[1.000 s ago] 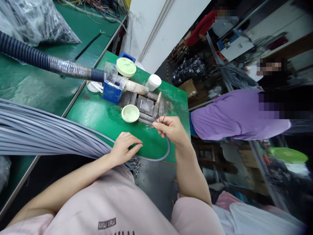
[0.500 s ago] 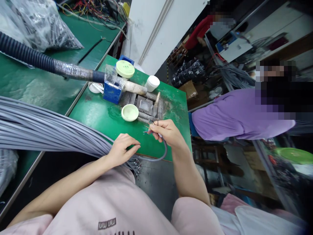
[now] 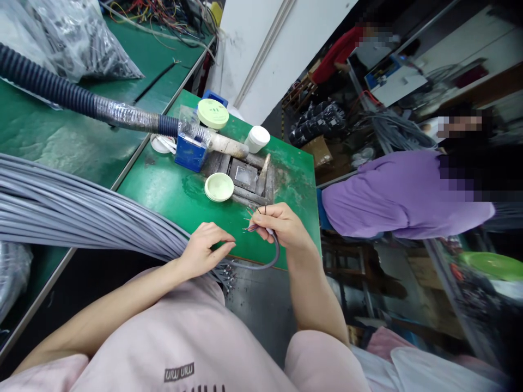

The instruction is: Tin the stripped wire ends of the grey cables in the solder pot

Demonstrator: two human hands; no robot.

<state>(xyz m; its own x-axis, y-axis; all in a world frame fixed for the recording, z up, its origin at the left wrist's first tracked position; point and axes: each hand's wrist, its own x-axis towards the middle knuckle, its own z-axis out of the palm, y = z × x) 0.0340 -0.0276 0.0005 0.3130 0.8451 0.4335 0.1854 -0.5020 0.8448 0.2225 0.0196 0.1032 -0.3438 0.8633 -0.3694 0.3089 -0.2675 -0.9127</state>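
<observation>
My right hand (image 3: 281, 226) pinches the end of a grey cable (image 3: 273, 258) whose thin coloured wires (image 3: 251, 216) fan out past the fingertips. The cable loops down and back toward my left hand (image 3: 204, 249). That hand rests on the near end of a thick bundle of grey cables (image 3: 81, 215), fingers curled and pinched on the bundle's ends. Just beyond my right hand sits a grimy metal solder pot (image 3: 245, 177) on the green table (image 3: 171, 193).
A pale green lid (image 3: 219, 187), a blue box (image 3: 190, 152), a white jar (image 3: 258, 139) and a round green tin (image 3: 213, 113) surround the pot. A dark corrugated hose (image 3: 81, 103) reaches in from the left. A person in purple (image 3: 400, 193) stands to the right.
My right hand with the cable end has drawn back slightly from the pot toward me. My left hand stays on the bundle.
</observation>
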